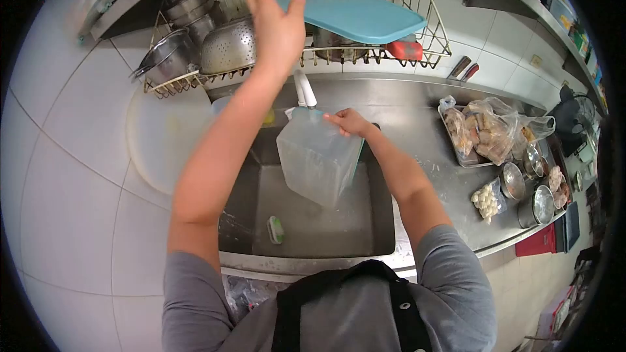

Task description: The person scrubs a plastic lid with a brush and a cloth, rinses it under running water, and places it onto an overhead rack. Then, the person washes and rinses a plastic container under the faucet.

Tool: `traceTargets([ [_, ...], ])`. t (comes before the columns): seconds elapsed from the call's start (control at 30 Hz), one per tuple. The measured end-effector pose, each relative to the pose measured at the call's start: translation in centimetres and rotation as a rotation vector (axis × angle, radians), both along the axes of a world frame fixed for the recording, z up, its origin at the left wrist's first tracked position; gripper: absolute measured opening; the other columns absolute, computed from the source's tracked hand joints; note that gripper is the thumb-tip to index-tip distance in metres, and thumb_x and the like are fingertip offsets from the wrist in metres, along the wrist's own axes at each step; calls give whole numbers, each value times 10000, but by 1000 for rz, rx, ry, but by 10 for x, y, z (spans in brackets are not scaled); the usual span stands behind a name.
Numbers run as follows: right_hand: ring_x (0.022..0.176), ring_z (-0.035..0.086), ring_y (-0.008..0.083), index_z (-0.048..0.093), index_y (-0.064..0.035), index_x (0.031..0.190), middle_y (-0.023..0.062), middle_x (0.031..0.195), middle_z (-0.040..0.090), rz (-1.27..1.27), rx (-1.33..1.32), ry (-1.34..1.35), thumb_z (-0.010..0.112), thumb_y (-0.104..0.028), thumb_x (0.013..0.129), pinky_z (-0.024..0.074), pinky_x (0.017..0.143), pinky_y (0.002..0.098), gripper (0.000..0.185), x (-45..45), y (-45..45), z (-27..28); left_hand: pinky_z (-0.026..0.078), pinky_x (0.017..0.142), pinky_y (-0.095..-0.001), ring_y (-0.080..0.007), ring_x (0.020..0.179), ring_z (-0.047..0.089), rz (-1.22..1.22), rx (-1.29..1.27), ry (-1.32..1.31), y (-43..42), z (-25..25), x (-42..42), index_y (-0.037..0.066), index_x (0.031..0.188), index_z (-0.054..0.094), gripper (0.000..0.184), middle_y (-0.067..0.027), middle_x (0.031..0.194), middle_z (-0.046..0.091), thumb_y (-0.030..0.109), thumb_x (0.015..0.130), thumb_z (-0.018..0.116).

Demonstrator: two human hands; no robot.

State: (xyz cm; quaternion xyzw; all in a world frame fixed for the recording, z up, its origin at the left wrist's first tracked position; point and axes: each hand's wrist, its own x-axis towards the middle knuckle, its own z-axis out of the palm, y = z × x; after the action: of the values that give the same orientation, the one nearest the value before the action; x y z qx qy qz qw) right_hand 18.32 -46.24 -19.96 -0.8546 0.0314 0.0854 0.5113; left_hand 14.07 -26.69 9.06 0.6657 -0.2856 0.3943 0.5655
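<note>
My left hand point(277, 26) is raised in front of the wire dish rack, its fingers apart, near the left end of a blue lid point(358, 14) that lies on the rack. With my right hand point(349, 122) I grip the top edge of a translucent plastic container point(319, 156), tilted over the metal sink point(313, 221). The container's top edge is close to the white faucet point(304, 88). A green and white sponge point(275, 229) lies on the sink floor.
Pots point(171, 52) and a colander point(228, 45) stand in the rack point(437, 32). A round white board point(153, 130) leans at the left. On the right counter are a tray with bagged food point(489, 130), metal bowls point(512, 180) and a small bag point(488, 202). Two knives point(460, 67) are at the wall.
</note>
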Motion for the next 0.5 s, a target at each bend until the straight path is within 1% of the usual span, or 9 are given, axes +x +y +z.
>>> traceTargets([
  [0.03,423,496,110,667,-21,774,40,532,551,0,-17,12,615,-636,848,418,450,277,621,2,-1,1,268,1130,-413,-359,1362,329,54,-2,-210,6,-10,-5,-72,1372,345,514,-257,1431,343,98,934,553],
  [0.1,421,490,114,660,-25,752,43,523,542,-3,3,11,571,-645,871,412,448,282,638,6,-3,3,377,1044,-399,-256,1242,464,-130,-213,-354,24,-45,-29,-24,1255,476,342,-187,1308,450,71,935,553],
  [0.13,420,488,115,656,-26,741,44,518,538,-7,16,7,548,-649,882,409,446,284,648,8,-4,4,405,988,-390,-255,1184,497,-46,-74,-352,41,-80,-35,-17,1205,497,293,-168,1253,475,57,927,555],
  [0.2,423,489,119,656,-25,746,47,517,537,58,-17,-4,516,-643,903,401,444,284,653,16,-8,5,426,907,-394,-289,1085,533,16,179,-297,60,-161,-40,2,1123,534,224,-150,1123,528,45,906,566],
  [0.23,425,489,121,656,-24,749,48,517,536,90,-29,-9,500,-640,913,396,442,285,656,21,-9,4,419,882,-406,-322,1045,536,-2,295,-243,63,-192,-36,14,1091,550,202,-151,1048,555,48,893,574],
  [0.33,434,508,128,656,-24,752,52,516,536,230,-115,45,470,-633,929,408,452,298,661,34,1,12,440,884,-434,-343,1097,545,252,740,-32,62,-249,-6,3,1035,571,271,-192,1149,561,236,909,628],
  [0.4,427,504,130,663,-27,769,55,507,537,329,-147,36,485,-627,922,424,476,306,644,31,16,26,458,838,-464,-369,1029,583,313,833,-93,64,-283,22,8,974,605,405,-213,1075,611,406,897,615],
  [0.43,424,503,132,666,-29,777,56,502,537,377,-162,29,493,-624,918,432,488,311,636,32,22,28,467,815,-479,-382,996,602,342,879,-127,64,-286,31,11,943,621,483,-223,1038,636,491,891,608],
  [0.5,538,573,163,682,-36,796,74,558,582,430,-300,-45,502,-558,937,468,589,341,569,36,31,22,476,770,-496,-408,914,622,182,967,377,67,-291,44,8,917,645,601,-237,942,655,601,868,561],
])
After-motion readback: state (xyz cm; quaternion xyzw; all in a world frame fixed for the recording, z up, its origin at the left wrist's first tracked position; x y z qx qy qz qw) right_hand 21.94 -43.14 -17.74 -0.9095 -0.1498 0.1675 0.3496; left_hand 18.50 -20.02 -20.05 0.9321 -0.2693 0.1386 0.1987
